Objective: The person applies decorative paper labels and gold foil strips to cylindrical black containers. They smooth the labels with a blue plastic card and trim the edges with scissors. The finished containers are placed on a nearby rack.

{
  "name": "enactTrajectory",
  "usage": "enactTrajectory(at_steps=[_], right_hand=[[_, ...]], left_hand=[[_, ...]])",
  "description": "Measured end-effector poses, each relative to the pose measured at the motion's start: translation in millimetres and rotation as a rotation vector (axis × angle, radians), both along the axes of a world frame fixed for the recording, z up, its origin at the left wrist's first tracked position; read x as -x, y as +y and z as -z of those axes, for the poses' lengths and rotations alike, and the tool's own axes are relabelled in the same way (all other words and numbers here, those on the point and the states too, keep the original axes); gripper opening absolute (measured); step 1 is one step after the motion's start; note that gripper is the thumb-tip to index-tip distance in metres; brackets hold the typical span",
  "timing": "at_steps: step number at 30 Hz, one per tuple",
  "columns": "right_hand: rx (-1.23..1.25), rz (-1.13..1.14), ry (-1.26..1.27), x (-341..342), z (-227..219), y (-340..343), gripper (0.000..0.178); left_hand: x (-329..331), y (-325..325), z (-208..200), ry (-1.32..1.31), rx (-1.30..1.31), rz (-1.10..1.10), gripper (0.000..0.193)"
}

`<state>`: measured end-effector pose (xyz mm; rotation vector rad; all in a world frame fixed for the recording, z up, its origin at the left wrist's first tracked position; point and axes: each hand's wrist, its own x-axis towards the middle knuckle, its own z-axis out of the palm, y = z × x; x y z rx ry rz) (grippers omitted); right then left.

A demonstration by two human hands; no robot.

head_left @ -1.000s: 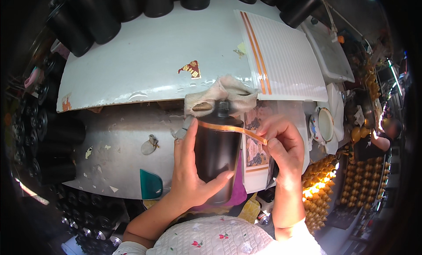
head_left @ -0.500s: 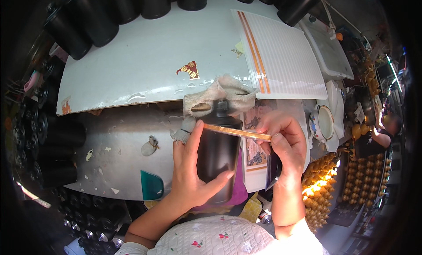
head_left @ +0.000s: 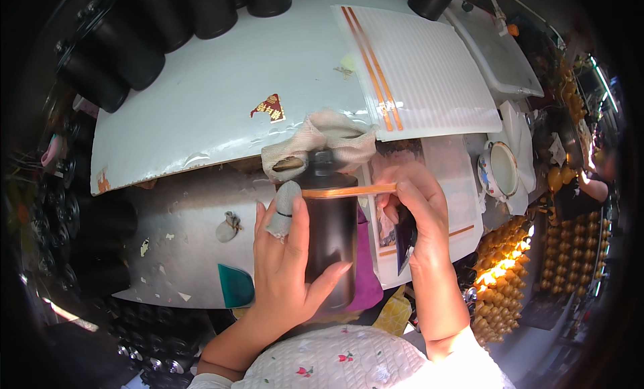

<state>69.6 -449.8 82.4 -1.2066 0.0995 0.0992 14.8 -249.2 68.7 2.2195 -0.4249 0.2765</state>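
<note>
Bottle: black, at the counter's near edge, neck toward the board; left side partly behind the left hand, base hard to make out, so can't tell what it rests on.
Left hand: grasping the bottle, thumb across its front; grey cap on one finger; a fingertip at the strip's left end.
Right hand: thumb and finger pinching the right end of the orange strip; other fingers partly hidden.
Strip: across the bottle's shoulder, right end off the bottle.
Blade: dark, flat, below right palm; upper part hidden, grip unclear.
Rag: beige, over the board's near edge, behind the neck.
Canisters: black, board's far edge, tops cut off.
Counter: grey metal, paper scraps; teal scraper at near edge.
Board: white, chipped near-left corner; ribbed sheet at right end.
Room: gold pieces at right, sunlit; a co-worker's arm beyond, blurred; rim dark.
</note>
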Motion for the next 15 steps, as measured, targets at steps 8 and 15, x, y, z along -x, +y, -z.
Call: enactTrajectory(at_steps=[8, 15], right_hand=[[-0.078, -0.043, 0.012, 0, 9, -3, 0.011], [-0.203, -0.111, 0.079, -1, 14, -5, 0.012]], left_hand=[[2, -26, -27, -0.024, -0.436, -0.024, 0.064], [8, -41, -27, -0.06, -0.445, 0.036, 0.07]])
